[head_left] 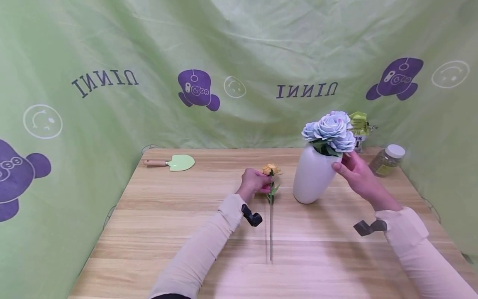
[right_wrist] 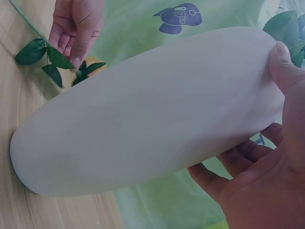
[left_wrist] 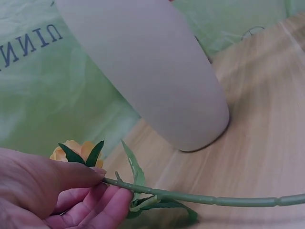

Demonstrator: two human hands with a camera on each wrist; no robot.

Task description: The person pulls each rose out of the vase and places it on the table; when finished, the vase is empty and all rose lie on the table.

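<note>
A yellow-orange artificial rose [head_left: 271, 169] with a long green stem lies over the middle of the table. My left hand [head_left: 255, 182] pinches its stem just below the bloom, between thumb and fingers; leaves [left_wrist: 135, 169] stick out beside the fingertips. To the right stands a white vase [head_left: 313, 176], tilted on its base, with several pale blue roses [head_left: 330, 128] in its mouth. My right hand [head_left: 356, 174] grips the vase near the rim, the thumb [right_wrist: 286, 64] on the near side and the fingers [right_wrist: 238, 160] round the back.
A clear jar with a white lid [head_left: 395, 151] stands behind the right hand. A green and white packet [head_left: 359, 124] is partly hidden by the blue roses. At the far left lies a small trowel [head_left: 181, 162] with a wooden handle. A green curtain [head_left: 254, 50] hangs behind the table.
</note>
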